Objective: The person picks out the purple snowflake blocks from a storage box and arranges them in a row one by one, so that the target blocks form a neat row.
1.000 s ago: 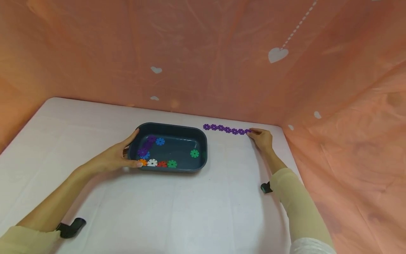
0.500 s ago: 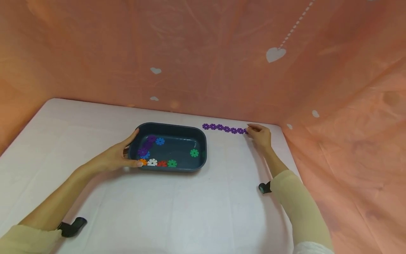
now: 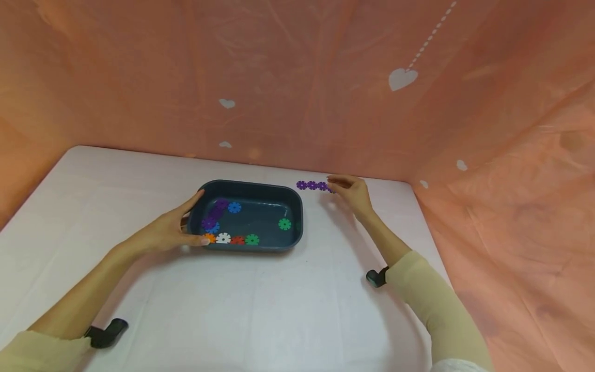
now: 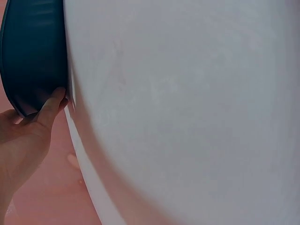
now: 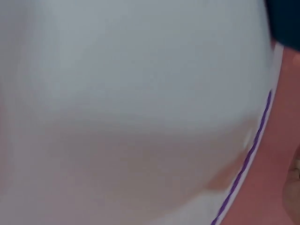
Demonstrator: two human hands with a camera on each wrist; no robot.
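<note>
An orange curtain [image 3: 297,77] is seen behind a white worktop [image 3: 279,310], where a dark blue tray [image 3: 293,227] of coloured gear discs [image 3: 223,238] is steadied by the left hand [image 3: 174,227], thumb and fingers curled round its near-left corner. A row of purple discs [image 3: 312,185] lies just beyond the tray's far-right corner; its right end is covered by the right hand [image 3: 353,190], and whether a disc is pinched cannot be told. A light touch is judged best, so the row is kept straight.

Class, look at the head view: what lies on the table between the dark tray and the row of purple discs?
Nothing: between the tray and the purple discs, the head view shows only bare white table.
</note>
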